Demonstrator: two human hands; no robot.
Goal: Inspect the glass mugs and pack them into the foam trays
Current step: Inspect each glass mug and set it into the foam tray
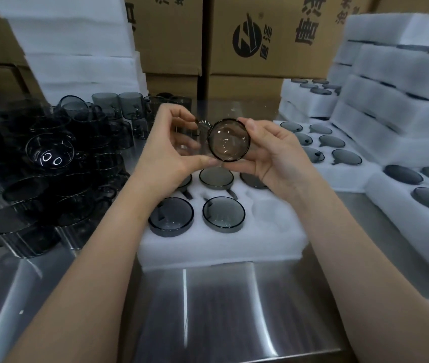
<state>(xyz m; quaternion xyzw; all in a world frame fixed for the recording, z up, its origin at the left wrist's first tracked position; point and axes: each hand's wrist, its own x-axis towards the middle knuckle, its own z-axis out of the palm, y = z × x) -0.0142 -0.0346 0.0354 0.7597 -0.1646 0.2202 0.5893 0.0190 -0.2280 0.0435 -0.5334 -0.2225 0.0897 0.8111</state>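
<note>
Both hands are up holding one mug (228,140) between them, above the far side of the foam tray (281,239). The left hand (171,145) curls round the mug's body, thumb under and fingers over. The right hand (273,155) pinches the rim end, thumb on top. The mug lies on its side with its round end towards the camera, probably so light passes through and flaws show. This looks like the inspection step, packing not yet done. An empty pocket (266,213) at the tray's near right is the likely spot. Loose mugs (51,158) are heaped on the tabletop (208,310) at left within reach, and filled trays (391,100) are stacked at right.
</note>
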